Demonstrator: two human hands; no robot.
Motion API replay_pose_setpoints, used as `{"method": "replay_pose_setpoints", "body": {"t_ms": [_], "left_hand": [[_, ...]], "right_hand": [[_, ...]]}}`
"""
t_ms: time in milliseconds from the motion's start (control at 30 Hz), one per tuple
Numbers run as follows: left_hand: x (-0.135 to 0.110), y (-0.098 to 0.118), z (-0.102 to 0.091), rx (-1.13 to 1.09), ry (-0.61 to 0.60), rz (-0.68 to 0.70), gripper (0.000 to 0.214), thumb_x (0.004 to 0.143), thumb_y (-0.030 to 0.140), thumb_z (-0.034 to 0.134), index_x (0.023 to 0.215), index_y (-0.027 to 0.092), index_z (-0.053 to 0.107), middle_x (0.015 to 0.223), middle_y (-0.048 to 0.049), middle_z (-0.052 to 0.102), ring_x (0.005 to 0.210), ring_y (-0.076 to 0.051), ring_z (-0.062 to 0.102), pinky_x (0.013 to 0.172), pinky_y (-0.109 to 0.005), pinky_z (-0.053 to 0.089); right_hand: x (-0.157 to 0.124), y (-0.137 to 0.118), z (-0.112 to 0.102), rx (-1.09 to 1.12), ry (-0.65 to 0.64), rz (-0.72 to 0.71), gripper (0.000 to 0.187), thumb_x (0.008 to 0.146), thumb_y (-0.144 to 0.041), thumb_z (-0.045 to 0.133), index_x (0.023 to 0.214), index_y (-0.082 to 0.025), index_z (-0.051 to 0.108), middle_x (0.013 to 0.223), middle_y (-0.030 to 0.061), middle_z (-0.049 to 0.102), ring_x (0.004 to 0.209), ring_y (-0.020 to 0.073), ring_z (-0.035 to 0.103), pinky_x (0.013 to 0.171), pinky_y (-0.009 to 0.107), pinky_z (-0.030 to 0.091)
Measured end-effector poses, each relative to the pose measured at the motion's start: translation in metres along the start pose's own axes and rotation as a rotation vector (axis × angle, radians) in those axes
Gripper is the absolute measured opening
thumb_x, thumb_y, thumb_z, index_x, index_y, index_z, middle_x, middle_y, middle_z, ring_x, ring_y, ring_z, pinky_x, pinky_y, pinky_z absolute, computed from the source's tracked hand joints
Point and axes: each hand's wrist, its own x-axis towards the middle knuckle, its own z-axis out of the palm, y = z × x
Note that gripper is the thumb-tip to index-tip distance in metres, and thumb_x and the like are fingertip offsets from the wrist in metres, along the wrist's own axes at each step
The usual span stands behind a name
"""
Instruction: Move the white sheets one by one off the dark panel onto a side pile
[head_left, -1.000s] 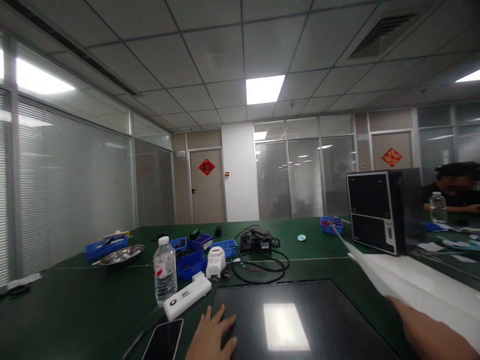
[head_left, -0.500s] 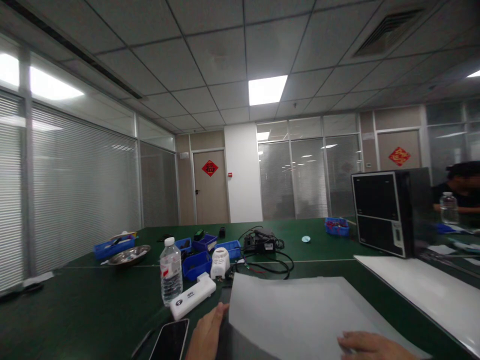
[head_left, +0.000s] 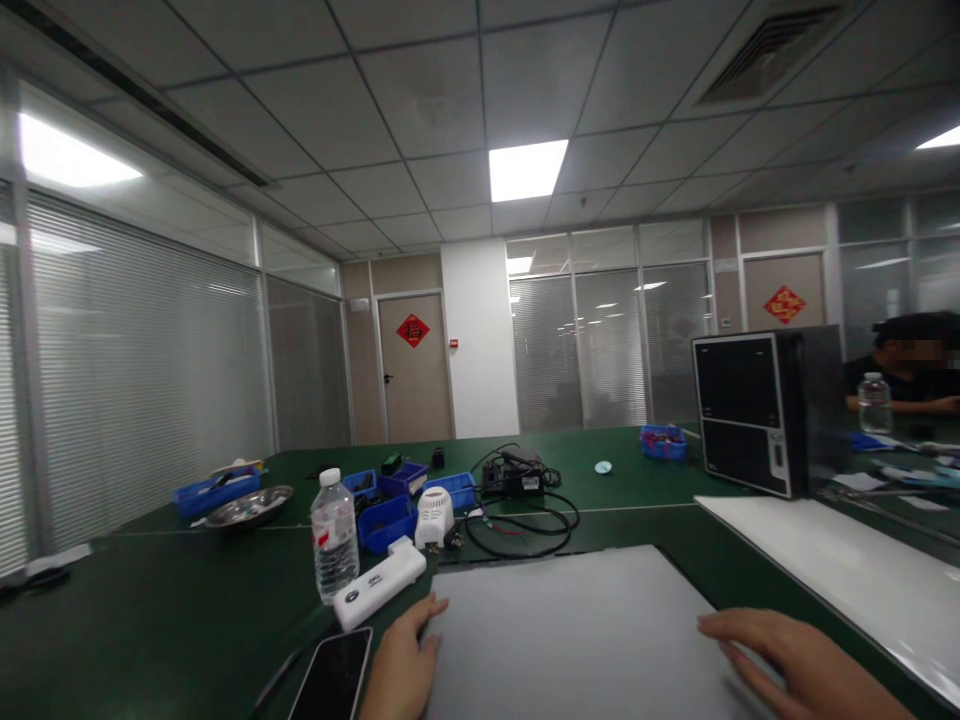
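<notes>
A large pale grey sheet point(head_left: 570, 630) lies flat on the green table point(head_left: 150, 620) right in front of me. My left hand point(head_left: 401, 665) rests at the sheet's left edge, fingers together and bent against it. My right hand point(head_left: 795, 665) lies flat on the sheet's right side, fingers stretched out and apart. A black phone point(head_left: 330, 688) lies just left of my left hand. Beyond it are a white oblong device point(head_left: 379, 585) and a clear water bottle point(head_left: 334, 535).
A second white sheet point(head_left: 840, 570) lies to the right. A black computer case point(head_left: 757, 410) stands behind it. Blue bins point(head_left: 386, 520), a white round device point(head_left: 433, 515), black cables point(head_left: 525, 520) and a metal dish point(head_left: 247, 505) sit mid-table. A person sits at far right.
The dark panel seen a second ago is now covered by the pale sheet. My right hand brought the sheet over from the right and now presses it flat.
</notes>
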Motion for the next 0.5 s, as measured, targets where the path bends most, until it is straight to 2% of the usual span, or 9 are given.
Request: {"method": "replay_pose_setpoints", "body": {"t_ms": [100, 200, 367, 500], "left_hand": [[0.001, 0.001, -0.002, 0.006, -0.012, 0.002, 0.047, 0.081, 0.008, 0.050, 0.122, 0.015, 0.072, 0.141, -0.0098, 0.066, 0.135, -0.022, 0.058, 0.123, -0.040, 0.034], [0.002, 0.002, -0.004, 0.024, -0.044, 0.008, 0.042, 0.087, 0.014, 0.046, 0.119, 0.016, 0.074, 0.137, -0.0093, 0.068, 0.133, -0.023, 0.060, 0.121, -0.041, 0.037], [0.001, 0.001, -0.002, 0.085, -0.138, 0.027, 0.047, 0.087, 0.021, 0.051, 0.131, 0.017, 0.067, 0.145, -0.0083, 0.062, 0.144, -0.023, 0.049, 0.124, -0.042, 0.032], [0.001, 0.003, 0.003, 0.137, -0.061, 0.030, 0.045, 0.084, 0.023, 0.053, 0.126, 0.015, 0.069, 0.149, -0.0119, 0.058, 0.141, -0.024, 0.052, 0.125, -0.041, 0.031]], "right_hand": [[0.007, 0.030, -0.005, -0.099, 0.019, 0.131, 0.040, 0.087, -0.055, 0.053, 0.108, -0.033, 0.080, 0.114, 0.0036, 0.075, 0.108, 0.0296, 0.070, 0.099, 0.041, 0.057], [0.008, 0.046, -0.004, -0.122, -0.003, 0.234, 0.040, 0.087, -0.057, 0.052, 0.103, -0.034, 0.081, 0.108, 0.0035, 0.076, 0.104, 0.0310, 0.071, 0.094, 0.044, 0.059], [0.006, 0.039, 0.002, -0.119, -0.081, 0.248, 0.042, 0.090, -0.055, 0.047, 0.111, -0.036, 0.077, 0.112, 0.0012, 0.074, 0.109, 0.0284, 0.067, 0.099, 0.044, 0.054], [0.007, 0.035, 0.005, -0.160, -0.112, 0.300, 0.042, 0.090, -0.041, 0.044, 0.115, -0.032, 0.076, 0.116, 0.0031, 0.072, 0.110, 0.0274, 0.066, 0.100, 0.044, 0.052]]}}
